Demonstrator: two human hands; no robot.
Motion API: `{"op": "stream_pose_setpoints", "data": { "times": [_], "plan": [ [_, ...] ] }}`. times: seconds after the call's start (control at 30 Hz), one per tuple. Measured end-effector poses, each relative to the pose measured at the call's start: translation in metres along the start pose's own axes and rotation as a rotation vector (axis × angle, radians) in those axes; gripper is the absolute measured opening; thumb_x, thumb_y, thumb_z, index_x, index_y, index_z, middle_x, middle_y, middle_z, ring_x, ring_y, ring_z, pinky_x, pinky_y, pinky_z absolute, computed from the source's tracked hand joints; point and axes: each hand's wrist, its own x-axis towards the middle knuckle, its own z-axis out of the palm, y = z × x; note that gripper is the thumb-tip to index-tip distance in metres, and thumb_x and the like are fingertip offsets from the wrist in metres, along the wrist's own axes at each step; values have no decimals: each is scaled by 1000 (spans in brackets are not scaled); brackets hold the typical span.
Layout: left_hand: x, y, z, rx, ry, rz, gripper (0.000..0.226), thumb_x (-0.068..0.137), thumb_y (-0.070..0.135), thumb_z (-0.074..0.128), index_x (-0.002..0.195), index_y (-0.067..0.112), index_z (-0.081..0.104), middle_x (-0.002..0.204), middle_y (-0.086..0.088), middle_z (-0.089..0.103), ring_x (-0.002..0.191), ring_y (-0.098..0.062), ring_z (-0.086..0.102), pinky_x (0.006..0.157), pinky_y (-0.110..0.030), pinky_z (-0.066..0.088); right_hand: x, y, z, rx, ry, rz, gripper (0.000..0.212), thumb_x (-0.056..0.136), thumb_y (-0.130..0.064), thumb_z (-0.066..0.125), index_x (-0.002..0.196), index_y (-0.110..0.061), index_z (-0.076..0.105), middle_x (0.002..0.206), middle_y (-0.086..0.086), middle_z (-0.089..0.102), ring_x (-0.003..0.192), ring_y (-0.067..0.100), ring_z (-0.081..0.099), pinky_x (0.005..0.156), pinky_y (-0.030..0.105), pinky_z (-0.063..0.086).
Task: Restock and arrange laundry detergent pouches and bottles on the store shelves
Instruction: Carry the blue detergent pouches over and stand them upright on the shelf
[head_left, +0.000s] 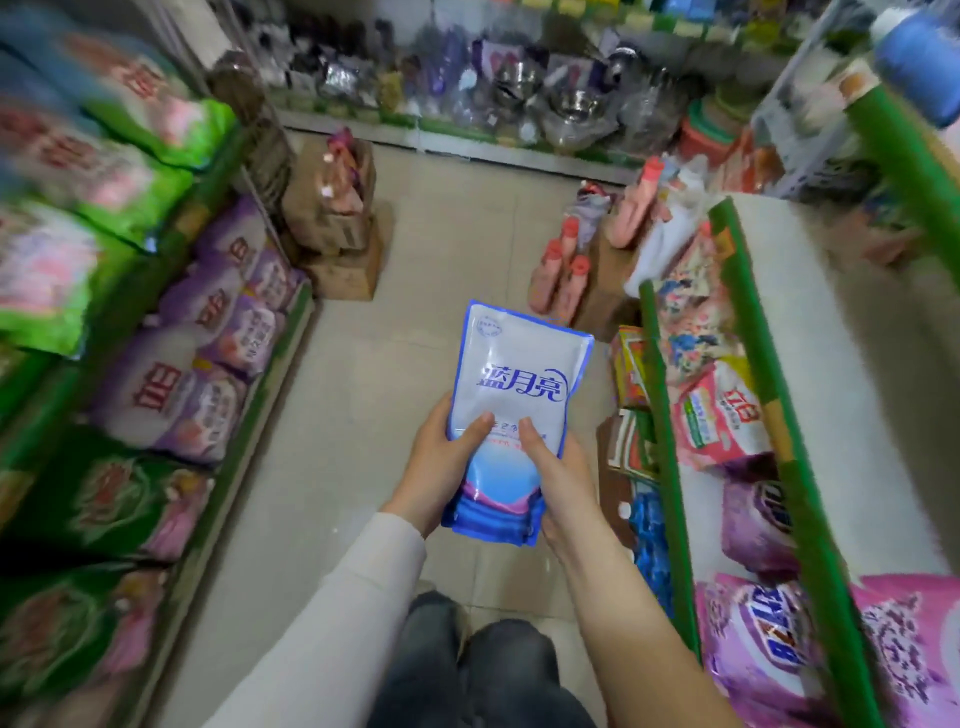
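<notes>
Item: detergent pouch (519, 374), upright, just left of green-edged shelf (670, 467), lower half gripped by left hand (439, 467) & right hand (563, 483), thumbs on front; risk: top-heavy soft pouch may flop/slip if grip loosens.

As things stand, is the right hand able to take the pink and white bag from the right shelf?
Probably not yet: the right hand and left hand both grip the blue and white pouch. Nothing seems to block the way to the pink and white bag.
</notes>
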Motion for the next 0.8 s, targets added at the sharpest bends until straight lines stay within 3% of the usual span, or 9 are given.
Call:
{"op": "stream_pose_setpoints", "data": {
  "times": [0.17,0.4,0.53,0.8],
  "plan": [
    [-14,-30,-66,-93,199,-25,22,92,5,54,112,13,56,104,-7,68,85,-15,67,72,-25,56,-2,44,43,-163,-145,106,30,88,-18,64,115,-7,61,109,13,70,100,32,67,93,51,50],
    [-47,-70,-97,-257,434,-65,27,91,8,56,118,10,54,114,-14,65,92,-22,66,82,-33,56,-14,79,59,-312,-366,202,23,90,-13,60,113,-8,60,110,15,69,98,31,67,87,42,55],
    [-62,-75,-110,-327,580,-31,28,92,5,55,119,8,51,108,-11,64,85,-17,65,73,-24,56,-16,89,74,-395,-522,241,23,93,-17,55,115,-10,59,108,10,70,94,24,69,80,33,57],
    [-98,-58,-150,-389,835,149,25,92,4,53,117,12,52,108,-7,64,89,-15,64,77,-23,56,-39,100,139,-425,-774,260,23,96,-17,50,116,-8,56,108,11,68,89,21,68,80,32,57]
  ]
}}
